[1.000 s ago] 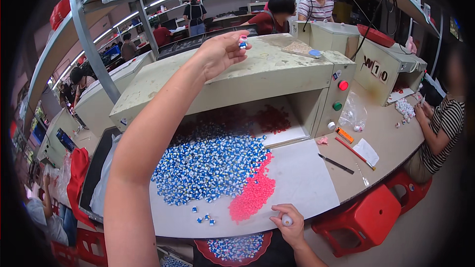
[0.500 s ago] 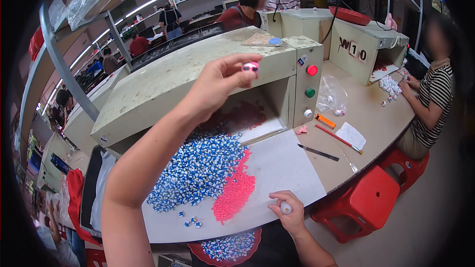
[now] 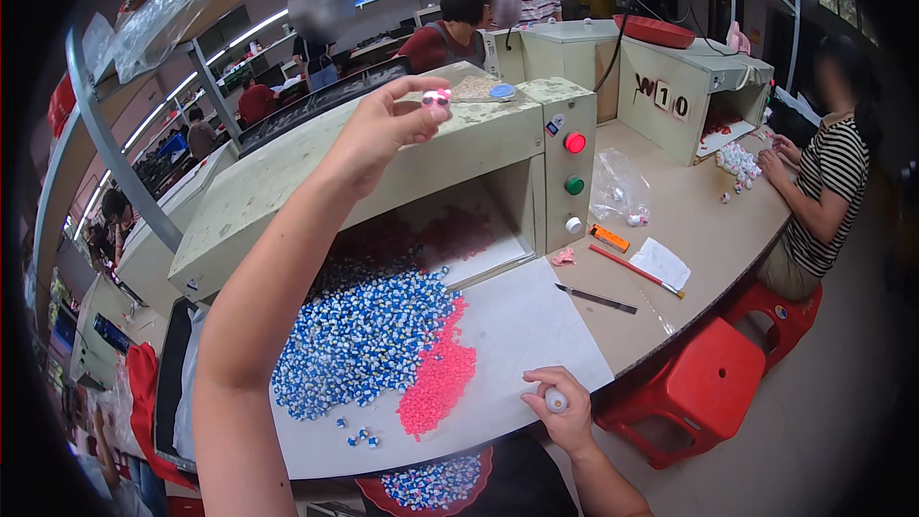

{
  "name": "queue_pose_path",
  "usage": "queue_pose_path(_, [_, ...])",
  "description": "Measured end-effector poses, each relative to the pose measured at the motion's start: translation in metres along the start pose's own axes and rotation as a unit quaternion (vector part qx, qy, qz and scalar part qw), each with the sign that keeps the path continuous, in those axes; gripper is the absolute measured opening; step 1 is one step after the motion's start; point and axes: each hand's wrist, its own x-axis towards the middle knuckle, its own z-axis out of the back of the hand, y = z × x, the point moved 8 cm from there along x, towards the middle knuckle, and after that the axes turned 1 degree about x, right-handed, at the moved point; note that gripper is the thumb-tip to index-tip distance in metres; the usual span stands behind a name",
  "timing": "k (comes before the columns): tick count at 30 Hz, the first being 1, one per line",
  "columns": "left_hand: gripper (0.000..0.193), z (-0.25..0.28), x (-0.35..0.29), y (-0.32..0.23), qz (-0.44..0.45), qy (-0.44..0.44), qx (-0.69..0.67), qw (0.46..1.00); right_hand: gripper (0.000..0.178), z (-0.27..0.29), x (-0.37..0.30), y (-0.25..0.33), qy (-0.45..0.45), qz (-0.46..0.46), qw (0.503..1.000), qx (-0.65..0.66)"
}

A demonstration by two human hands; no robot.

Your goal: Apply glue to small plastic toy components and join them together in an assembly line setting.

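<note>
The left hand point(image 3: 378, 129) was raised above the pale green metal machine housing point(image 3: 287, 172), pinching a small pink-and-white plastic piece point(image 3: 437, 99) at its fingertips; the piece was too small to make out in detail. The right hand point(image 3: 560, 412) rested at the near edge of the white sheet on the table point(image 3: 536, 325), curled around a small white rounded cap point(image 3: 555, 401), mostly hidden by the fingers. A heap of blue-and-white pieces point(image 3: 364, 335) lay touching a smaller heap of pink pieces point(image 3: 438, 383).
</note>
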Motion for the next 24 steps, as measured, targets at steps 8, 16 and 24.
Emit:
queue_pose_path(8, [0.058,-0.179,-0.14,0.055,0.009,0.273,0.177,0.945,0.038,0.042,0.015,0.007,-0.008,-0.021,0.993,0.115])
queue_pose_path(16, [0.063,-0.226,-0.156,0.065,-0.13,0.128,0.266,0.947,0.028,0.07,0.014,-0.002,0.042,-0.056,0.991,0.11])
queue_pose_path(24, [0.056,-0.23,-0.198,0.086,-0.179,0.027,0.238,0.954,0.028,0.119,0.031,-0.035,-0.042,-0.07,0.993,0.085])
